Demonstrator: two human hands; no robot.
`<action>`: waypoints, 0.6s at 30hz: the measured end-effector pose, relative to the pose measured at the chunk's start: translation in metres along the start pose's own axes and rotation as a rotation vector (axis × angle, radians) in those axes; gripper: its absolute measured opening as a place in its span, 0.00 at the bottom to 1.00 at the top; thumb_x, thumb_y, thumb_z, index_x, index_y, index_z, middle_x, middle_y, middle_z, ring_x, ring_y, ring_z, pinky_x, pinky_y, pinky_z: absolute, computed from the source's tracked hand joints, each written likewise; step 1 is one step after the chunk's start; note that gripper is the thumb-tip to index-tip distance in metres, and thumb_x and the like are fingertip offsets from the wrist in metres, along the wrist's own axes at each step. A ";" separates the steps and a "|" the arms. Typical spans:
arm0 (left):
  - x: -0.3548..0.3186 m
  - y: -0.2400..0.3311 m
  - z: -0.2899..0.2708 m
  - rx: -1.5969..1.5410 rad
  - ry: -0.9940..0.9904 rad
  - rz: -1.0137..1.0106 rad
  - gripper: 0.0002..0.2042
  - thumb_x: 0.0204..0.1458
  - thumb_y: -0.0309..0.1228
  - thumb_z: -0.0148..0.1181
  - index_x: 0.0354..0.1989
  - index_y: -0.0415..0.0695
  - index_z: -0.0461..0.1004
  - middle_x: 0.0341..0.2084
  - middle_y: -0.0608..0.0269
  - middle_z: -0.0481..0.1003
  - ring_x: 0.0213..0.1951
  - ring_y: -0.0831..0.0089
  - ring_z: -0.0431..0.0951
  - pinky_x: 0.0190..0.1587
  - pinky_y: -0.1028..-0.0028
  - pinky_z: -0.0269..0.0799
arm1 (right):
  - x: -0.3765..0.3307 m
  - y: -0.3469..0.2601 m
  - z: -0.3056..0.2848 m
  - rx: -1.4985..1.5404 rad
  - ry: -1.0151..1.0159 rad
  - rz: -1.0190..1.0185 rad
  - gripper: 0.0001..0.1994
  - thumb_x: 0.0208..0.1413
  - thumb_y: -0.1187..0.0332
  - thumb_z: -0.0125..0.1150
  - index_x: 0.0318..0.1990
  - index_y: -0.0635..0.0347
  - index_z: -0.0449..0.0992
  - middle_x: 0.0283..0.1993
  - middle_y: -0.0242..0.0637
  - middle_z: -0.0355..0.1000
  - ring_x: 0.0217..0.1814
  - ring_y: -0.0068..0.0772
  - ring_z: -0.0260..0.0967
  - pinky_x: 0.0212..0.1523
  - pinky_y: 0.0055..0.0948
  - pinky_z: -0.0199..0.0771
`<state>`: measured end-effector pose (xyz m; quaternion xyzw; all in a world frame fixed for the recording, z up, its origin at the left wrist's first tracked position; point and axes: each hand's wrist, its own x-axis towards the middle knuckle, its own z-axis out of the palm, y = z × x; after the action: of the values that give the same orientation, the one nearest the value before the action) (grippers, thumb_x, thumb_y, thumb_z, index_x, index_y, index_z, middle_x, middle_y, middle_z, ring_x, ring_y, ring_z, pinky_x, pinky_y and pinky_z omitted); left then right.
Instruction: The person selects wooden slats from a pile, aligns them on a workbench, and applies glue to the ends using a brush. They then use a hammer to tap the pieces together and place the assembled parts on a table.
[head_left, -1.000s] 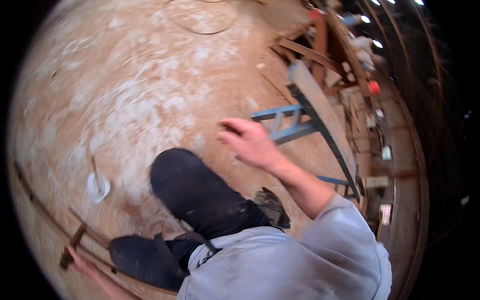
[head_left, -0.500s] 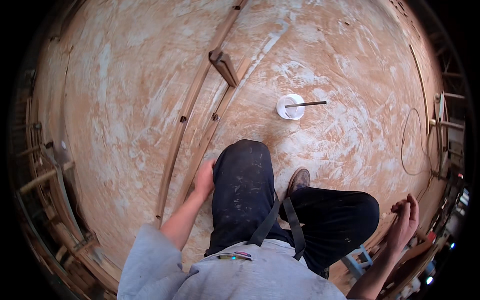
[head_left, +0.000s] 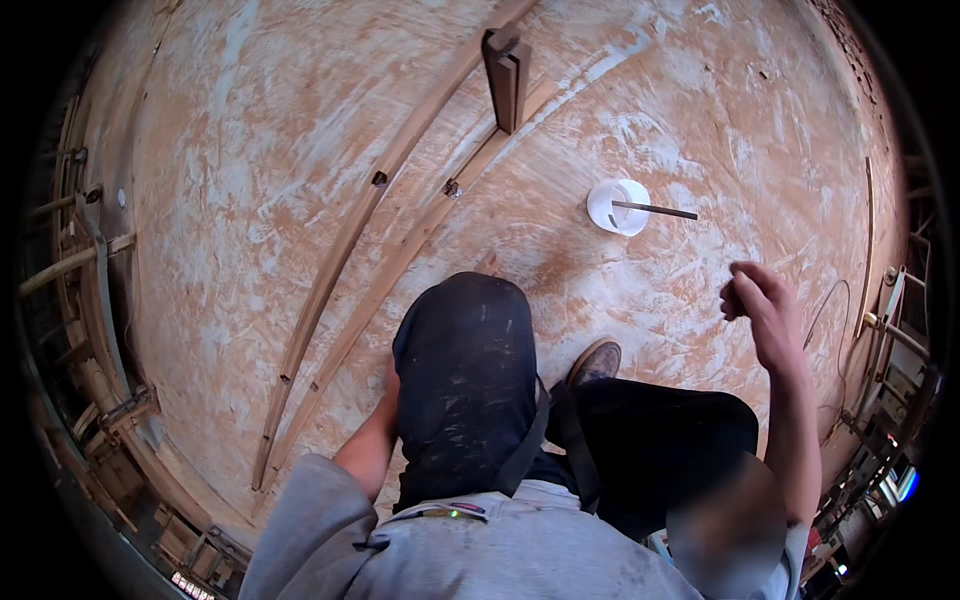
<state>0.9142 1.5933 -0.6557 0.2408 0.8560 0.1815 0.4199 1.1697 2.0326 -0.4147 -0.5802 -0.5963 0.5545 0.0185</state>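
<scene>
I kneel on a pale, smeared plywood floor (head_left: 250,200). My right hand (head_left: 758,300) is raised over the floor right of my knees, fingers curled in with nothing in them. It is a short way below and right of a white cup (head_left: 612,205) with a dark stick (head_left: 660,210) lying across its rim. My left hand (head_left: 388,378) rests low beside my left knee (head_left: 465,330) and is mostly hidden behind it. It sits close to two long curved wooden strips (head_left: 372,205) lying on the floor.
An upright wooden block (head_left: 508,65) stands across the curved strips at the top. My brown shoe (head_left: 597,362) shows between my legs. Timber framing and clamps (head_left: 95,300) line the left edge, and shelves with tools (head_left: 890,350) line the right.
My right hand has risen from the lower right corner toward the white cup. My left hand has slipped further behind the knee. The view has tilted and closed in on the strips.
</scene>
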 end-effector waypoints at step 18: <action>0.073 0.178 -0.177 -0.237 -0.235 0.165 0.23 0.48 0.29 0.60 0.53 0.38 0.65 0.44 0.62 0.72 0.46 0.75 0.71 0.51 0.74 0.65 | 0.164 0.129 0.060 0.784 0.033 0.181 0.11 0.60 0.61 0.53 0.43 0.58 0.67 0.29 0.33 0.69 0.19 0.21 0.64 0.17 0.22 0.65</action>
<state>0.7791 1.7607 -0.5074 0.2789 0.7510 0.2856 0.5260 1.1634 2.0743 -0.6280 -0.5880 -0.2859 0.7300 0.1990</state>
